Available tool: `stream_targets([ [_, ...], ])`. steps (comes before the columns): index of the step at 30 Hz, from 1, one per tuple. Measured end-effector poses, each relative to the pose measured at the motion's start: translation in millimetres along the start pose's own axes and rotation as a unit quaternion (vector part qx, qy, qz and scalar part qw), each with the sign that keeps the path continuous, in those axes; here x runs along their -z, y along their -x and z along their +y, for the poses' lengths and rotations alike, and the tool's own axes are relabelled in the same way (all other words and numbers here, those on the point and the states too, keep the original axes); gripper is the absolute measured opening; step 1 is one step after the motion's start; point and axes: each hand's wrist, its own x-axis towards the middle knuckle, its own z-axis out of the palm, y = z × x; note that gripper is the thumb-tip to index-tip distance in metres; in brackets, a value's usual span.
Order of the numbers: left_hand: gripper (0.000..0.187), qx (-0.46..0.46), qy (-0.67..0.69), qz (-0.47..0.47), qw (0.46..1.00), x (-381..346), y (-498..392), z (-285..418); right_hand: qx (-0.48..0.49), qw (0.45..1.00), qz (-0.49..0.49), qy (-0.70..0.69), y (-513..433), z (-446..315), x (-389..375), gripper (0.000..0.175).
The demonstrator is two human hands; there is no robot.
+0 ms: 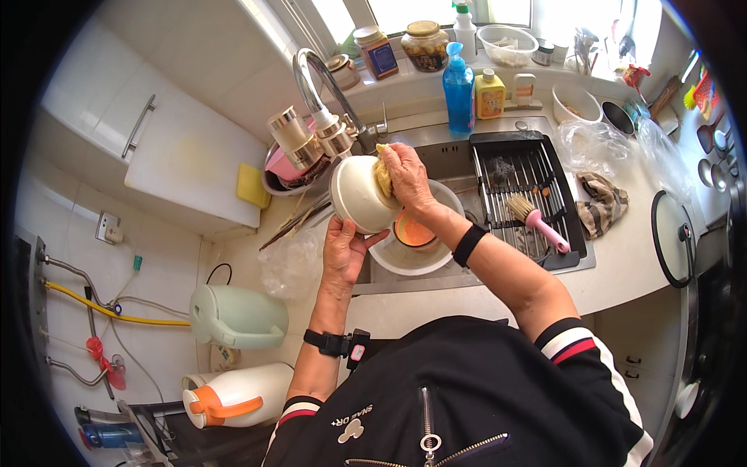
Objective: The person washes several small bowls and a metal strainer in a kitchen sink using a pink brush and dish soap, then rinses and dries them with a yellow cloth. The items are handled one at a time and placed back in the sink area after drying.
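Observation:
Tilted over the sink (432,285), a white bowl (359,192) is held at its lower rim by my left hand (344,248). My right hand (408,175) presses a yellowish cloth (382,178) against the bowl's outer side. Just above the bowl is the faucet's filter head (335,137); whether water runs from it I cannot tell. Below my hands a white basin (402,265) stands in the sink. Inside it sits a bowl with an orange interior (415,227), partly hidden by the white bowl and my right hand.
A black drying rack (496,187) spans the sink's right side, with a pink-handled brush (543,227) on it. Behind stands a blue pump bottle (458,93). A striped cloth (601,204) and a glass lid (671,239) lie right. Left are a green kettle (239,315) and a plastic bag (290,262).

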Motion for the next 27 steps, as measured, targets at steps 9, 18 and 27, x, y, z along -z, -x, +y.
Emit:
stream_targets([
  [9,0.040,0.045,0.158,0.041,0.985,21.3,1.6,-6.8,-0.237,0.970,0.056,-0.014,-19.7,14.3,34.3,0.043],
  [18,0.042,0.048,0.142,0.033,0.988,12.7,-29.3,-14.5,0.315,0.917,-0.188,0.160,14.3,-36.6,-15.4,0.027],
  [27,0.037,0.039,0.256,0.136,0.956,38.0,-34.9,3.1,0.336,0.898,-0.190,0.213,59.0,16.7,31.3,0.033],
])
